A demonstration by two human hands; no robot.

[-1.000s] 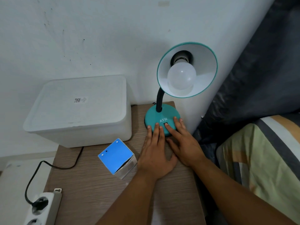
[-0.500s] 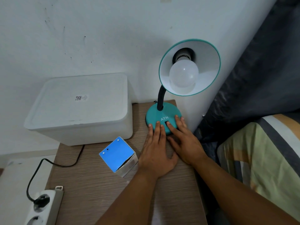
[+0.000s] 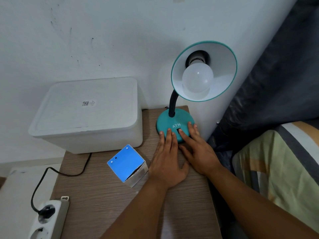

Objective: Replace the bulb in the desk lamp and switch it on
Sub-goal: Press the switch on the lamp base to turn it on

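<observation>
A teal desk lamp (image 3: 174,120) stands at the back right of the wooden table (image 3: 107,200), its shade tilted toward me. A white bulb (image 3: 197,79) sits in the socket and is unlit. My left hand (image 3: 168,163) lies flat on the table with straight fingertips touching the front rim of the lamp base. My right hand (image 3: 198,150) lies beside it, one finger resting on the black switch (image 3: 178,130) under the letters ATN. A blue and white bulb box (image 3: 126,163) lies open on the table to the left of my hands.
A white lidded plastic bin (image 3: 89,112) fills the back left of the table. A black cable (image 3: 51,173) runs from behind the bin to a white power strip (image 3: 47,219) at the lower left. A striped blanket (image 3: 279,163) and dark fabric lie to the right.
Both hands stay at the lamp base with a finger at the switch. The bulb remains unlit. Only the camera shifted slightly.
</observation>
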